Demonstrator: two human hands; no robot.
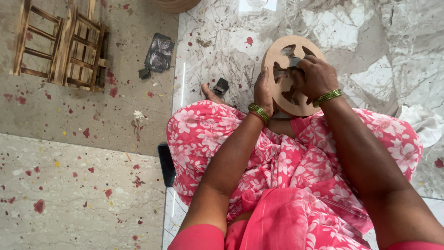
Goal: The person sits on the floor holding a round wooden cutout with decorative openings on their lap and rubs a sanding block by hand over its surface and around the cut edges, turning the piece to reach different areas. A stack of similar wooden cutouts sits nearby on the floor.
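A round wooden disc (277,58) with cut-out openings stands tilted on my lap, over the pink flowered cloth (286,157). My left hand (262,91) grips its left edge, fingers flat along the rim. Over the disc's middle, my right hand (313,76) is closed on a small dark piece of sandpaper (294,62), pressed against the wood. Green bangles sit on both wrists. The lower part of the disc is hidden behind my hands.
Small wooden frames (60,46) lie on the floor at the top left. A dark sheet of sandpaper (159,53) lies near them and a small black block (221,86) by my foot. White crumpled cloth (423,122) sits at the right. Another wooden piece (175,4) shows at the top edge.
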